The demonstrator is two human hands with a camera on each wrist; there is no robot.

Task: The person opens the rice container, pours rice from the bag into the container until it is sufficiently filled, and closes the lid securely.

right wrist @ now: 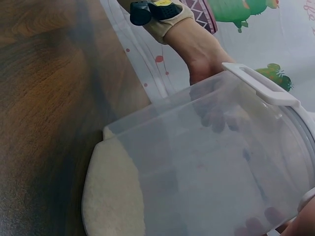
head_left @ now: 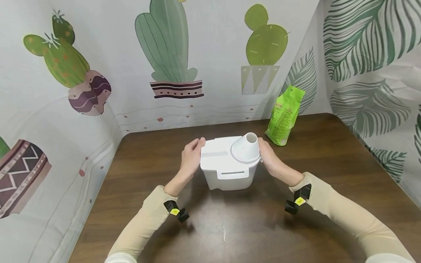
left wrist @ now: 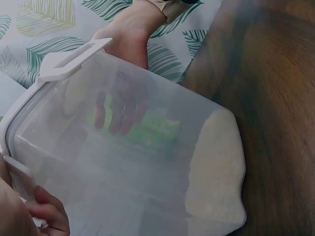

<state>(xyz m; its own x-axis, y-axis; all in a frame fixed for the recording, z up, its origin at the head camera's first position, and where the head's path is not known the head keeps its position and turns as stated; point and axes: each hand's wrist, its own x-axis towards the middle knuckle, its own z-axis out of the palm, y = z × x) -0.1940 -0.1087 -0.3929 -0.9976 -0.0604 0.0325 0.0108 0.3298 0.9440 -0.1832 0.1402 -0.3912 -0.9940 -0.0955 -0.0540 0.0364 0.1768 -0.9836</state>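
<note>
A translucent plastic storage container [head_left: 228, 182] with a white lid [head_left: 213, 160] stands in the middle of the table. A white cone-shaped spout [head_left: 246, 148] with an open top rises from the lid's right part. My left hand [head_left: 191, 157] grips the left end, its thumb up at the lid's edge. On the opposite end my right hand [head_left: 269, 157] holds the container just below the lid, with part of its fingers hidden behind it. Through the wall in the left wrist view, a pale grainy fill [left wrist: 216, 172] covers the bottom. A white side clip [head_left: 232, 174] faces me.
At the back right of the brown wooden table [head_left: 158, 157] stands a bright green bag [head_left: 284, 117] with printed text. Behind the table hangs a white cloth [head_left: 217, 54] with cactus and leaf patterns.
</note>
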